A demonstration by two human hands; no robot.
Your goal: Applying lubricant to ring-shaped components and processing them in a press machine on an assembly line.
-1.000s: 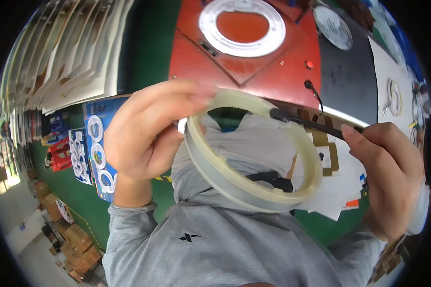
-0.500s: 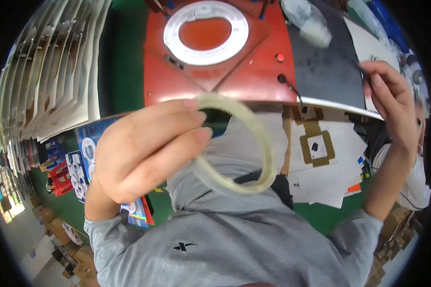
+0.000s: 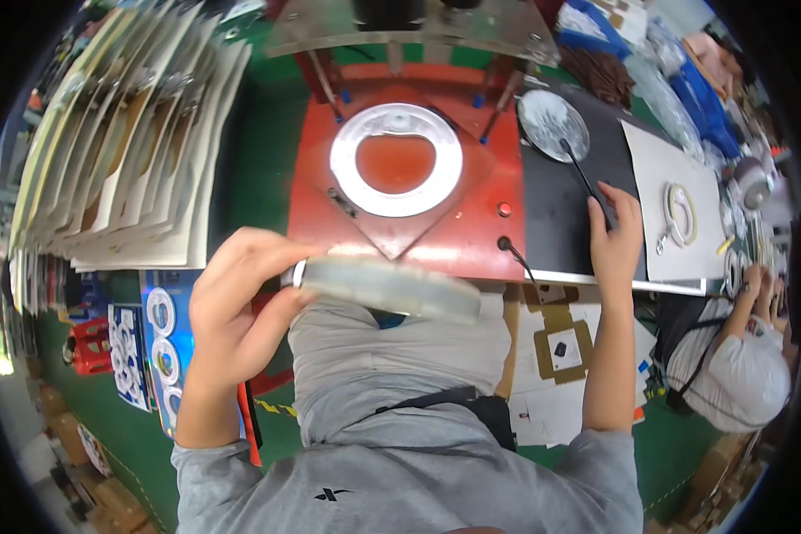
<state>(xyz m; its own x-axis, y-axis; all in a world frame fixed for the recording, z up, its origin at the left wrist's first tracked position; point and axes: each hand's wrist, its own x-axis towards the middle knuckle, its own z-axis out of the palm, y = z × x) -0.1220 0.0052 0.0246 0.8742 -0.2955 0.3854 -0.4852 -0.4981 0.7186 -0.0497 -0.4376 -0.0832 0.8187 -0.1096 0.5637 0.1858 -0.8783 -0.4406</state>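
Head view: left hand (image 3: pixel 240 303) is clamping the pale ring (image 3: pixel 387 287), now tilted edge-on. Right hand (image 3: pixel 616 233), at three o'clock, having left the ring, is pinching the black tool (image 3: pixel 586 178) on the table (image 3: pixel 561 214).

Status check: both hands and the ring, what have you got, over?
Left hand gripping pale ring, held edge-on over the red fixture's near edge. Right hand on thin black tool on black mat. White ring already seated on fixture.

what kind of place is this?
Probably a factory assembly bench: a red jig plate carrying a white ring, stacked card sheets alongside, and a co-worker seated at the next station.
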